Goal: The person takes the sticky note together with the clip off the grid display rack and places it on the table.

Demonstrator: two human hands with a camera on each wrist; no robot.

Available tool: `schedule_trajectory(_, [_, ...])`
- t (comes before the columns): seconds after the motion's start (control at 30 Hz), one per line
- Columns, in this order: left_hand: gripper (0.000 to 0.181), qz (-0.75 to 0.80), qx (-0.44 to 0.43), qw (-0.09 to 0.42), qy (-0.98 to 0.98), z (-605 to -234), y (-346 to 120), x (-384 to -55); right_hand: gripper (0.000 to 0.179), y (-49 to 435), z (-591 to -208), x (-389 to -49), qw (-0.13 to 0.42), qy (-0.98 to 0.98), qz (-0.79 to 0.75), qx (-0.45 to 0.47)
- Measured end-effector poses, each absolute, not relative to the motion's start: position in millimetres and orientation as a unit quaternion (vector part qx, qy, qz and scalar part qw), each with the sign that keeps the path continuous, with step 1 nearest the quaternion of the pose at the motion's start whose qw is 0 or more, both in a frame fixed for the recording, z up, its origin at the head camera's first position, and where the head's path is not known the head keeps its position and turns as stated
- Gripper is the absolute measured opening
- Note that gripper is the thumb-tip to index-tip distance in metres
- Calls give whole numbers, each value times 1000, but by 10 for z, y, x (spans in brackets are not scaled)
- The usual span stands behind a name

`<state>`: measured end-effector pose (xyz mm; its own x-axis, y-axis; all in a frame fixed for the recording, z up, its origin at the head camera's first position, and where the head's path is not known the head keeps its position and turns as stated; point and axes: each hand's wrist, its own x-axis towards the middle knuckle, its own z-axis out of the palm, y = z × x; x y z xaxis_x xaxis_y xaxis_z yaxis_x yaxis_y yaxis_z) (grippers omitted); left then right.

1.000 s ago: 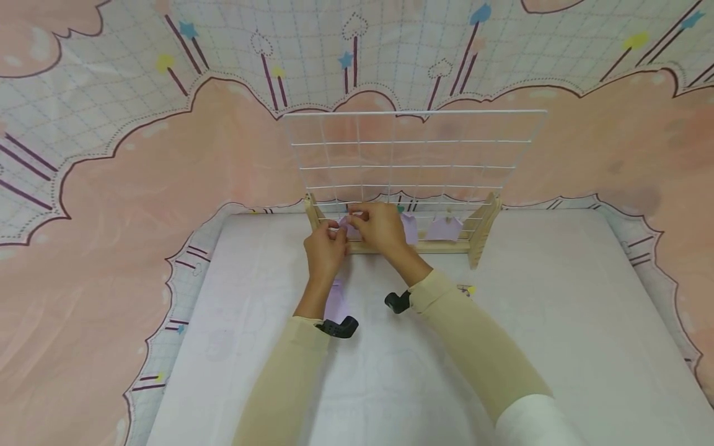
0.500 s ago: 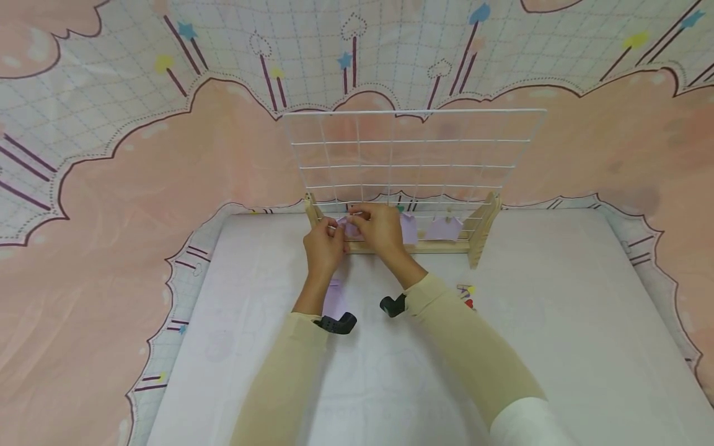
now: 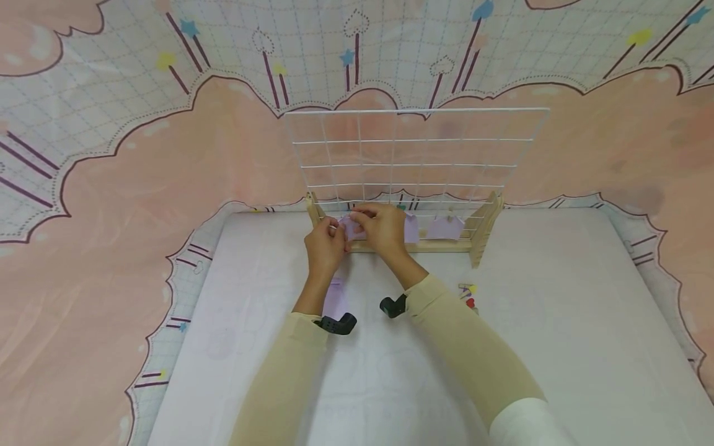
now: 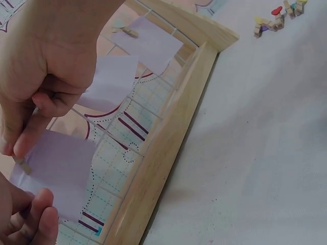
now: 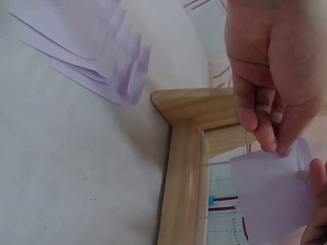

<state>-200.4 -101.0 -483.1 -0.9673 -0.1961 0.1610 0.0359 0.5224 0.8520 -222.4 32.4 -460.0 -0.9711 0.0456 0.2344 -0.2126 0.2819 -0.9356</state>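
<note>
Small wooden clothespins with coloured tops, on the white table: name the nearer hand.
Right hand, at the lilac square paper by the white wire grid, ahead and left of the clothespins. The left hand is farther off, at the paper's left edge.

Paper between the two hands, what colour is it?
The paper is pale purple, clearest in the right wrist view.

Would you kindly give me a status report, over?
Left hand pinches lilac paper sheet. Right hand holds wooden clothespin at sheet's edge. Sheet in front of wire grid, attachment unclear. Nothing visibly in the way.
</note>
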Motion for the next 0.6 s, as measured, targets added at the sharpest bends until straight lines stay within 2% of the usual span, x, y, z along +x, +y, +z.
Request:
schedule_trajectory(0.23, [14, -491, 47, 117, -862, -4841, -1030, -1962, 16, 361, -4614, -2198, 108, -763, 635, 55])
schedule_trajectory(0.6, [11, -545, 38, 91, -833, -4779, -1130, -1787, 24, 526, -4567, -2072, 48, -717, 693, 60])
